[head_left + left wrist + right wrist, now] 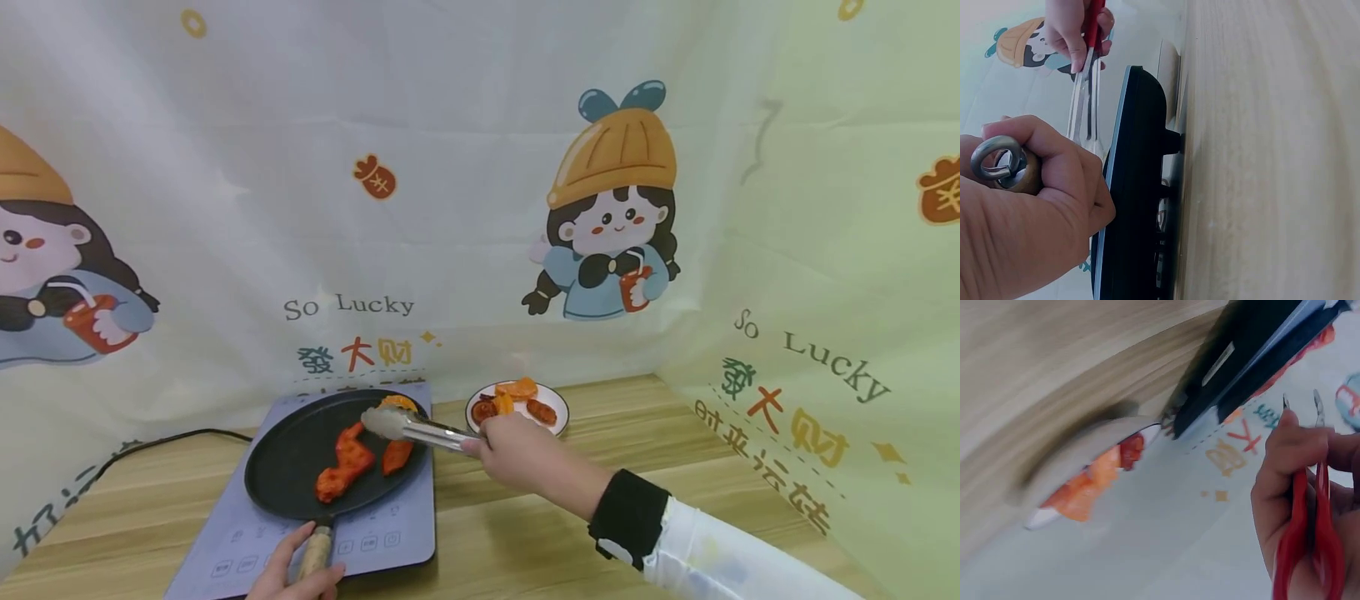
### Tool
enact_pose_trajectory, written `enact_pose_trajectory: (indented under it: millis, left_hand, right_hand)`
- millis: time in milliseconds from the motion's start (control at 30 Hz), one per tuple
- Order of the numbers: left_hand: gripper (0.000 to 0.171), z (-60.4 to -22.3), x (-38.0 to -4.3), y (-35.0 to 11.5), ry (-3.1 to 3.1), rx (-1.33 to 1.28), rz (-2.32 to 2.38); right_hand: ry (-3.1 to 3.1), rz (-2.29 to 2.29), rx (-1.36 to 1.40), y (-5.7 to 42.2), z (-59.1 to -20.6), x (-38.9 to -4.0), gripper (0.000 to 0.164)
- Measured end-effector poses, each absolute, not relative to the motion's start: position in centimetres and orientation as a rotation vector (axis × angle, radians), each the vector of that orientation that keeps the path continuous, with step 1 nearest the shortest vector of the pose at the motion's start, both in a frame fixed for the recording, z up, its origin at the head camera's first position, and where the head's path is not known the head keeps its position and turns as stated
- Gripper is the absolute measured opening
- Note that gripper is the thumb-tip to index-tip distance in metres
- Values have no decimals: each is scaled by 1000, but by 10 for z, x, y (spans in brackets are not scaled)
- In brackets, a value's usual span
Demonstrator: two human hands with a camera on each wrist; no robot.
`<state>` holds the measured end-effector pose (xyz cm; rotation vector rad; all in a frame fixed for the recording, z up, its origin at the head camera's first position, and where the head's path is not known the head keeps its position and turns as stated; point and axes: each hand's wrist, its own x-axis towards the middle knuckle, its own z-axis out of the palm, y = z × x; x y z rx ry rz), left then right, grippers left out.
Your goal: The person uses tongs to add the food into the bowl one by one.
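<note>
My left hand [288,577] grips the wooden handle [317,553] of a black frying pan [285,458]. The pan sits on a flat induction cooktop [408,525]. Metal tongs [435,435] with red handles [1297,528] are held in my right hand [525,450], fingers curled round them. Their tips hover over the pan's right side, overlapping a yellow-orange food piece [399,403] in the head view. A red-orange chicken wing [351,462] lies mid-pan, with a flat reddish piece [396,457] to its right. In the left wrist view, a metal ring [991,150] hangs at the handle's end.
Behind my right hand stands a small white plate [474,408] bearing several food pieces, one of them an orange slice [517,388]. A black cable [187,433] runs left from the cooktop across the wooden table [600,517]. A printed curtain [465,250] closes off the back and sides.
</note>
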<state>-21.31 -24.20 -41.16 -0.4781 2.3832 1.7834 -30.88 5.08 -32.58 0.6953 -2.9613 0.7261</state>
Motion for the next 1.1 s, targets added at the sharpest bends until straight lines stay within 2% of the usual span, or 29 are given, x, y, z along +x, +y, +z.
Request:
enact_pose_trajectory:
  millis: [233,500,900,1100]
  left_hand:
    - [94,-412,-214,-237,2355,-465,1833]
    - [91,-401,-214,-235,2438,-401,1710]
    - [90,-401,-209,-236,2406,-421,1757]
    - [92,-404,-209,-238,2390,-447,1781]
  right_hand:
    - [-2837,142,715,42,-311,-291,38]
    - [-2745,-211,626,51,-276,-276,32]
    - [-2871,-264,649,36,-279,-277,26]
    - [-2817,-293,675,30,-286,-284,28]
